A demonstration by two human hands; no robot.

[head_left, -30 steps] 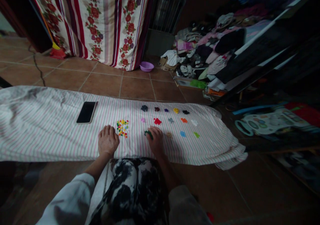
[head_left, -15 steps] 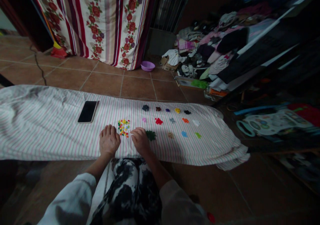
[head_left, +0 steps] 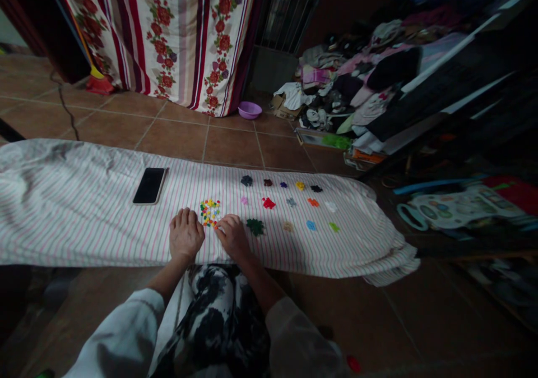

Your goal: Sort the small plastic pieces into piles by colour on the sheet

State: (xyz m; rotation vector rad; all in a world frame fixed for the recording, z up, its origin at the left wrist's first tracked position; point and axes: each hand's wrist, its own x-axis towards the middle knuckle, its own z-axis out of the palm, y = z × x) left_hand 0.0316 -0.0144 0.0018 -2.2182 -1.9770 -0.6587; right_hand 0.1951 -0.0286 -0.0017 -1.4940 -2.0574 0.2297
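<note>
A mixed patch of tiny beads (head_left: 209,214), mainly yellow, red, green, orange and white, lies on the striped cloth (head_left: 202,181). To its left my left hand (head_left: 186,234) rests palm down on the cloth, fingers stretched out and holding nothing. My right hand (head_left: 233,236) is at the patch's lower right edge, thumb and index fingertip drawn together beside a few reddish beads. Whether a bead sits between them is too small to see. Just right of that hand is a dark green pile (head_left: 255,227).
Single-colour piles spread rightward, among them a red pile (head_left: 268,203), a blue pile (head_left: 310,225) and a black pile (head_left: 316,188). A phone (head_left: 149,186) lies at the left. Beyond the table are a purple basin (head_left: 249,110) and heaped clothes (head_left: 336,86).
My right hand has shifted slightly left and down, its fingertips now at the patch's lower edge. My left hand stays in place. The view has moved a little.
</note>
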